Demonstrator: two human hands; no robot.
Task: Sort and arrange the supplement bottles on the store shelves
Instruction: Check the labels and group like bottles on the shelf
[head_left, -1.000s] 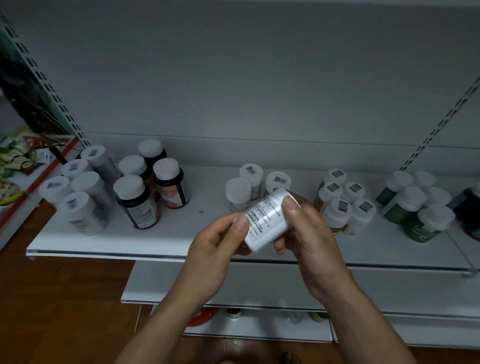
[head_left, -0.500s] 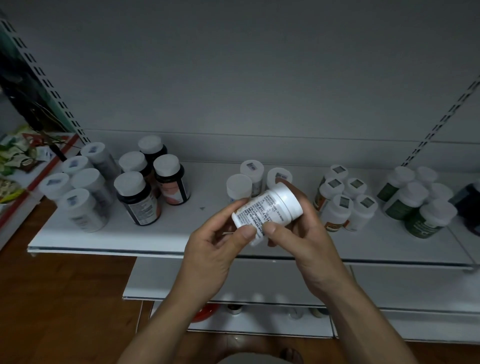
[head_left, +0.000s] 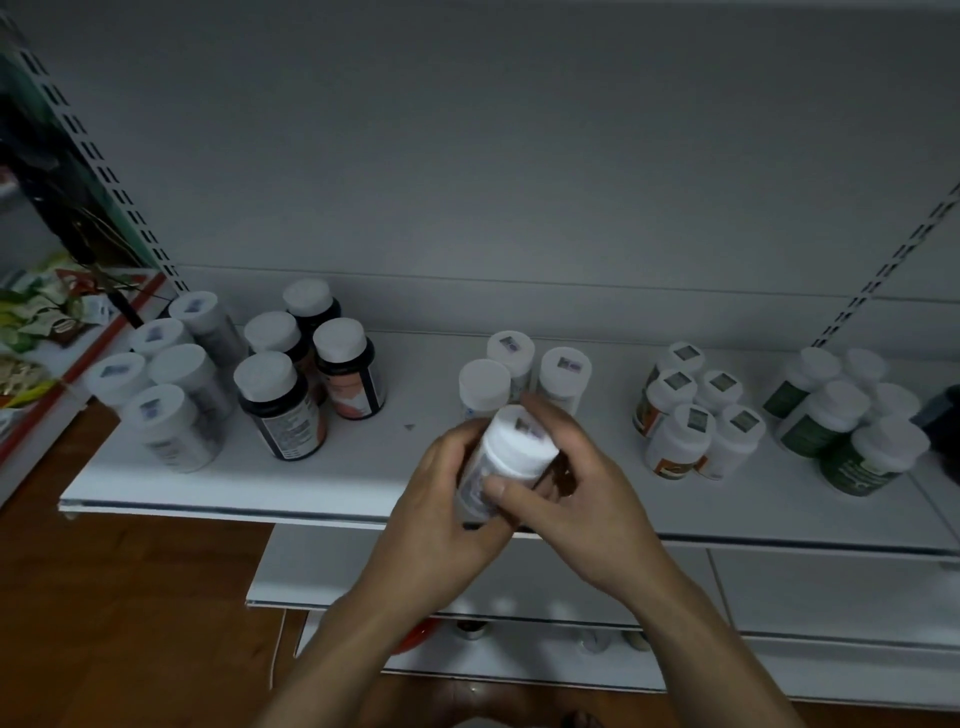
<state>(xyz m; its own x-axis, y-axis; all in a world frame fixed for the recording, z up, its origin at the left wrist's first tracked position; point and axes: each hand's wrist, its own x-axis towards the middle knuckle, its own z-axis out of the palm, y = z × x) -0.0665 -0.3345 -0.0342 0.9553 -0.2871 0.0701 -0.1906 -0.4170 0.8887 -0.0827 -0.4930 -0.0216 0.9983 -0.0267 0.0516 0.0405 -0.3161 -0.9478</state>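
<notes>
one head-worn view, looking forward and down onto the white shelf (head_left: 363, 483) from close in front. left hand (head_left: 441, 504) and right hand (head_left: 592, 499) sit low centre, the back panel (head_left: 467, 156) fills the top, and the wooden floor (head_left: 104, 597) shows lower left.

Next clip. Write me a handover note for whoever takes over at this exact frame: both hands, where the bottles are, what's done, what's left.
Left hand: grip round the body of the white bottle.
Right hand: fingers curled round the same bottle near its cap.
Bottle: roughly upright, cap up, over the front of the shelf, just in front of three white bottles.
Done: groups stand on the shelf: pale bottles far left, dark bottles, the white three, orange-label bottles, green-label bottles.
Left: set the held bottle down, probably with the white three.
</notes>
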